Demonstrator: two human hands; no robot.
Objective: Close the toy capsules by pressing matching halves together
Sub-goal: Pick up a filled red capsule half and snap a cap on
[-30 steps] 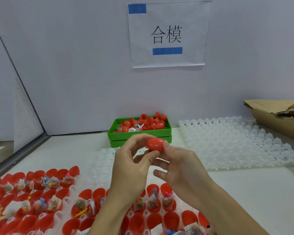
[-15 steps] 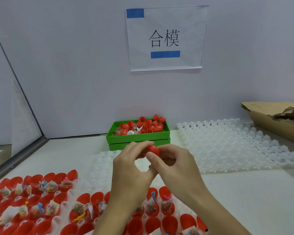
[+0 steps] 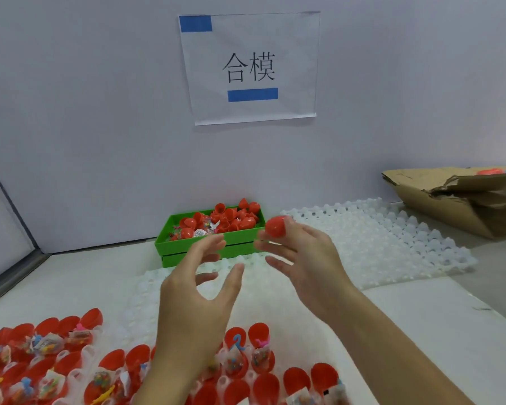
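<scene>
Head view: the right hand (image 3: 301, 258) loosely pinches a closed red capsule (image 3: 276, 227), left hand (image 3: 199, 285) spread empty; I'd set it down gently.

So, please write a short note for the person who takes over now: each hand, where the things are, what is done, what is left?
Left hand: open, holds nothing.
Right hand: holds one closed red plastic capsule at its fingertips, above the white dimpled tray.
Green plastic bin at the back holds loose red pieces.
Done: this capsule looks closed.
Left: open red halves with small toys in the front trays need closing.
</scene>
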